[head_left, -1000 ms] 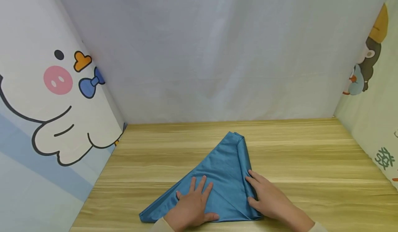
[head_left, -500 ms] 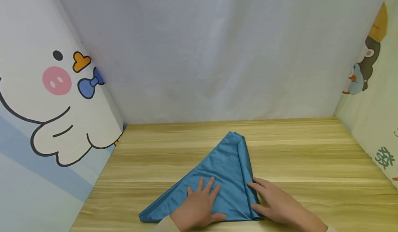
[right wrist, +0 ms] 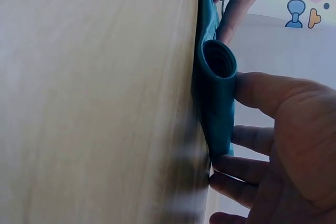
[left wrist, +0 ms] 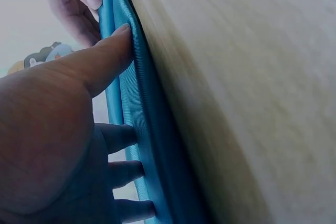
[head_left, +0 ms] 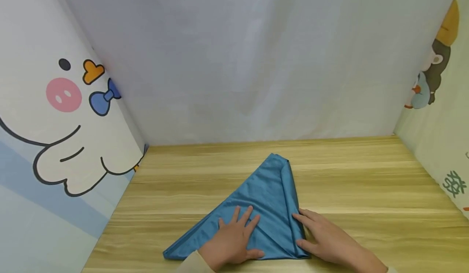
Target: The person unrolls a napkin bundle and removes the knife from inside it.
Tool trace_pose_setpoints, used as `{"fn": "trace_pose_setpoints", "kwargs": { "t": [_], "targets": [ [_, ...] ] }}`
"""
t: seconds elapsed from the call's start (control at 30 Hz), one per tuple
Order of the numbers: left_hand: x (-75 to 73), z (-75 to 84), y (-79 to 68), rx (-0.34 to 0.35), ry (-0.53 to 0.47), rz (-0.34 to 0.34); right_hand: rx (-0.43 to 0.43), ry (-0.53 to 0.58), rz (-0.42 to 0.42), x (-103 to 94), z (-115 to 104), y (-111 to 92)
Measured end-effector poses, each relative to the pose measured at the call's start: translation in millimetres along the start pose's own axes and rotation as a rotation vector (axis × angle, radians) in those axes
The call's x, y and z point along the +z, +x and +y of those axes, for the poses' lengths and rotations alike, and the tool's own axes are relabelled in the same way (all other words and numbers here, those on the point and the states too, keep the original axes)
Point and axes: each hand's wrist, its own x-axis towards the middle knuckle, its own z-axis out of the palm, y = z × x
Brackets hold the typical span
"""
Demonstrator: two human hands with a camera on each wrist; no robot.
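A shiny blue cloth [head_left: 267, 195] lies folded into a triangle on the wooden table, and its right side is rolled into a tube. In the right wrist view the roll's near end [right wrist: 220, 60] shows layers wound inside it. My left hand [head_left: 234, 240] rests flat on the lower part of the cloth with its fingers spread. At the rolled edge, my right hand [head_left: 326, 234] touches the tube with its thumb and fingertips, fingers loosely extended. From the left wrist, the cloth's front edge [left wrist: 142, 87] runs under my left thumb and fingertips.
The wooden table top [head_left: 366, 183] extends around the cloth on its left, right and far sides. A pale grey curtain [head_left: 234, 61] hangs along the back edge. Printed cartoon panels flank the table, a white duck [head_left: 106, 143] on the left one.
Both hands have shifted slightly to the right over the cloth. My right hand has slid a little toward the near end of the roll. The cloth keeps its folded shape.
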Motion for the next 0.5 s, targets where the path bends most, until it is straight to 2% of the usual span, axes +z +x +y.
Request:
{"fn": "trace_pose_setpoints", "kwargs": {
  "t": [0.17, 0.5],
  "targets": [
    [-0.4, -0.4, 0.8, 0.002, 0.008, 0.009, 0.001, -0.004, 0.004, -0.2, -0.2, 0.2],
    [-1.9, -2.9, -1.2, -0.037, -0.005, -0.025, -0.012, -0.037, 0.019, 1.3, -0.1, 0.4]
  ]
}}
